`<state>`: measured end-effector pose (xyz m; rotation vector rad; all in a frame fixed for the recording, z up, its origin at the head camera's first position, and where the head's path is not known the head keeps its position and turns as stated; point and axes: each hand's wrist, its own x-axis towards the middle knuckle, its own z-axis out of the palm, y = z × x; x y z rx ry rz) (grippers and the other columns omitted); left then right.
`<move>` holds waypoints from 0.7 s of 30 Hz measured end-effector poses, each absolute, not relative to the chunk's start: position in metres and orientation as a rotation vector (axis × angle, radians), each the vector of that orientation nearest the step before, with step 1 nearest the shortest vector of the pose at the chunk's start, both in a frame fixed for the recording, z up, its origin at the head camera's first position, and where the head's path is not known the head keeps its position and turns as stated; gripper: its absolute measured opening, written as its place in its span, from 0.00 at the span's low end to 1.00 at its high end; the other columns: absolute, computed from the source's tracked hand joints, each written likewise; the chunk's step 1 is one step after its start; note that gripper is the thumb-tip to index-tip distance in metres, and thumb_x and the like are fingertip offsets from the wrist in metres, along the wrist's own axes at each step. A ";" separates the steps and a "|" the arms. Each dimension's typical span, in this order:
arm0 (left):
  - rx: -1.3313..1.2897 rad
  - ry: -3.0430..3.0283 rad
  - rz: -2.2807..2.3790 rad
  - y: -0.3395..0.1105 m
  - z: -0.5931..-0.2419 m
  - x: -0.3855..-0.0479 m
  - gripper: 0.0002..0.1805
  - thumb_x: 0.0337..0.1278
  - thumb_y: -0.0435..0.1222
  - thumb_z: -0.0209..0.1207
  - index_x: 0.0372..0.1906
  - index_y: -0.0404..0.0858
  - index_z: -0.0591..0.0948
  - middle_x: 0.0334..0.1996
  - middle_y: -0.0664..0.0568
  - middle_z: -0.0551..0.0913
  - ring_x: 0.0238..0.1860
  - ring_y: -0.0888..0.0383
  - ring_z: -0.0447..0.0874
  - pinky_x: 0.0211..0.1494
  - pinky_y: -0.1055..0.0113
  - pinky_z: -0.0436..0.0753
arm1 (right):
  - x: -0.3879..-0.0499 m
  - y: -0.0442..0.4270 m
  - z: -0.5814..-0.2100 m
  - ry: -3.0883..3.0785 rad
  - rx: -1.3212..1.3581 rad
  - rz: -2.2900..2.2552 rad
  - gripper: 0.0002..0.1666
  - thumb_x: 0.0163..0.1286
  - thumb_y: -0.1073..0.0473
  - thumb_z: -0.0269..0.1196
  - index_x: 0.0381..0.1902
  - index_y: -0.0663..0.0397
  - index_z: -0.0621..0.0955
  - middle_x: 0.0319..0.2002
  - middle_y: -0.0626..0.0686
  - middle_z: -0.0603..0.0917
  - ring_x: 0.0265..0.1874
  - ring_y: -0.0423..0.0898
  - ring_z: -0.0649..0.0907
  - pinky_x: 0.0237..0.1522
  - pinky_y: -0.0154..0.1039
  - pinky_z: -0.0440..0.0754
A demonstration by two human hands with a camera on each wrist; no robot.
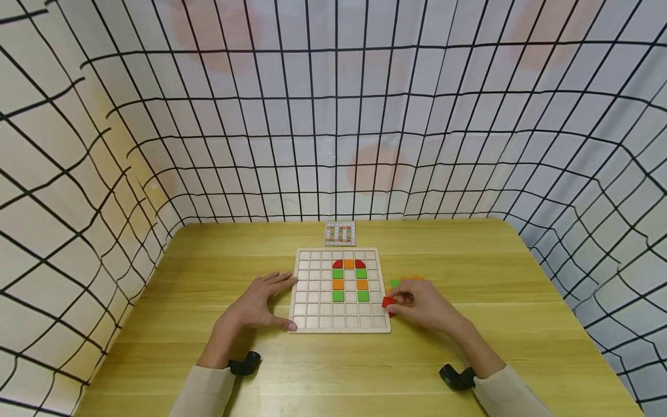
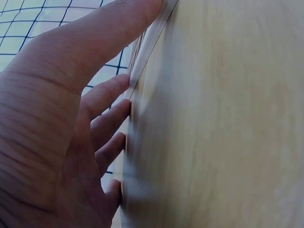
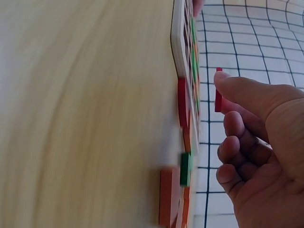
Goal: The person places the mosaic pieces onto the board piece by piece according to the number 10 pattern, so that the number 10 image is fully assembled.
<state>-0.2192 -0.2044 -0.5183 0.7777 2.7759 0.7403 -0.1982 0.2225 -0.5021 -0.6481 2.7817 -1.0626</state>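
Observation:
A pale wooden grid board (image 1: 312,301) lies on the table, with red, orange and green tiles set in an arch shape on its right half. Between thumb and index finger, my right hand (image 1: 424,304) pinches a red tile (image 1: 388,302) just off the board's right edge; the right wrist view shows this tile (image 3: 218,90) edge-on, lifted above the table. My left hand (image 1: 255,304) spreads along the board's left edge, thumb at the lower corner and fingertips touching the side. In the left wrist view, the left hand's fingers (image 2: 111,123) are extended.
Loose tiles lie right of the board, partly behind my right hand: a green tile (image 1: 395,283), an orange tile (image 1: 418,278) and another red tile (image 3: 183,102). Behind the board is a small pattern card (image 1: 340,233). Black-lined white curtains (image 1: 365,116) enclose the wooden table (image 1: 234,243).

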 end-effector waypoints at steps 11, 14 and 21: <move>0.767 2.763 0.759 -0.204 -0.519 -0.218 0.61 0.35 0.67 0.76 0.78 0.49 0.68 0.80 0.48 0.62 0.82 0.38 0.53 0.80 0.29 0.47 | -0.203 0.197 -0.508 2.708 -0.712 -1.041 0.09 0.65 0.50 0.74 0.42 0.43 0.89 0.27 0.40 0.77 0.26 0.37 0.73 0.30 0.29 0.73; 0.772 2.771 0.765 -0.204 -0.519 -0.218 0.61 0.35 0.68 0.76 0.78 0.49 0.68 0.80 0.49 0.63 0.82 0.39 0.53 0.80 0.29 0.47 | -0.203 0.191 -0.507 2.680 -0.730 -1.034 0.09 0.67 0.51 0.73 0.44 0.42 0.90 0.27 0.40 0.77 0.27 0.37 0.74 0.30 0.30 0.73; 0.762 2.777 0.759 -0.204 -0.519 -0.218 0.61 0.35 0.68 0.75 0.78 0.50 0.68 0.80 0.49 0.63 0.82 0.39 0.53 0.80 0.29 0.47 | -0.205 0.180 -0.508 2.613 -0.774 -1.043 0.09 0.68 0.54 0.72 0.45 0.44 0.90 0.25 0.41 0.77 0.26 0.37 0.74 0.30 0.29 0.73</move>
